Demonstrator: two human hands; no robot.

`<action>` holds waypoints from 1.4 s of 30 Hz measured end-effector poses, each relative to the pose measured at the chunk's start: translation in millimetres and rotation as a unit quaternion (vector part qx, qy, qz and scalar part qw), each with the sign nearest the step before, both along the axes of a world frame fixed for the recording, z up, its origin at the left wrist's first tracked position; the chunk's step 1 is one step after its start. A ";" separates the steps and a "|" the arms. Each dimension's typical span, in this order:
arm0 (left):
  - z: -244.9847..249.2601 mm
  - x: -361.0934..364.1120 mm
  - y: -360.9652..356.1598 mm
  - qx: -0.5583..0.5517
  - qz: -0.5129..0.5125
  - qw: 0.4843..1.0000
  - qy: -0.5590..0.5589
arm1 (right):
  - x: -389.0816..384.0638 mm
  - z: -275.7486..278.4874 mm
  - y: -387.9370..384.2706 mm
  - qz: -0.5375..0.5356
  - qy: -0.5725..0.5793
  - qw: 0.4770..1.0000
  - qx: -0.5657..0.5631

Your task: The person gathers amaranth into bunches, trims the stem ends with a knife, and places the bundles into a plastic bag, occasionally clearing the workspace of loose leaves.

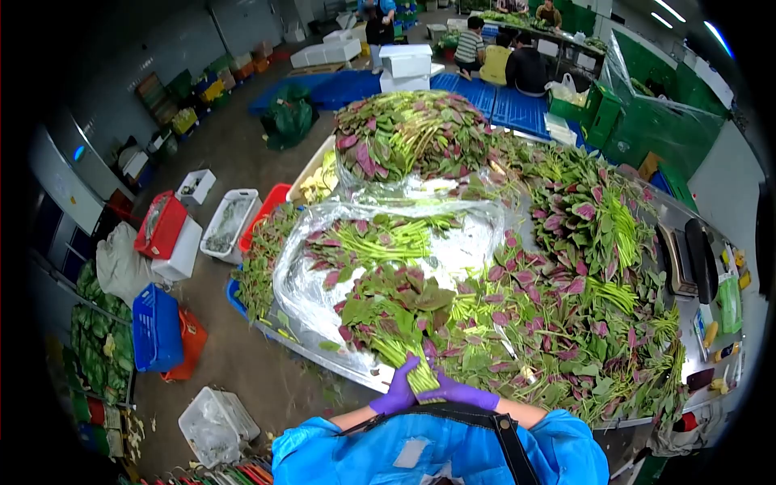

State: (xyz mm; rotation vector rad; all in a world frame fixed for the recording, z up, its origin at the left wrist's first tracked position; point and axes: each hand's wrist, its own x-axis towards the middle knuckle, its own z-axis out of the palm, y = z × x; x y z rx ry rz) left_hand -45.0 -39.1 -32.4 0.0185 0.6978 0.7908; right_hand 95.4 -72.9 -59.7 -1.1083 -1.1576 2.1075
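Observation:
Both of my hands wear purple gloves. My left hand and my right hand are closed round the pale green stems of a bunch of amaranth greens, whose red and green leaves point away from me. Just beyond it, a plastic-lined box holds more amaranth with its stems to the right. Loose amaranth leaves and stems cover the metal table to the right of my hands. Farther back rises a big round heap of amaranth, partly wrapped in clear plastic.
More bunches lie along the table's right side, near a scale. On the floor at left stand a blue crate, a red crate and white bins. Several people sit or stand at the back near blue pallets.

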 end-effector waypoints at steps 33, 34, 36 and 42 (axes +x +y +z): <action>53.0 33.2 100.5 0.876 -0.205 0.015 0.436 | 55.1 57.6 44.9 0.007 -0.054 0.998 0.031; 56.3 36.2 100.6 0.874 -0.286 0.073 0.386 | 52.5 59.0 44.7 0.026 -0.093 0.994 0.058; 56.5 39.8 103.1 0.843 -0.411 0.139 0.319 | 51.8 63.4 46.7 0.039 -0.135 0.986 0.085; 66.5 33.9 119.5 0.818 -0.399 0.167 0.378 | 76.8 87.0 43.2 -0.080 0.101 0.988 0.081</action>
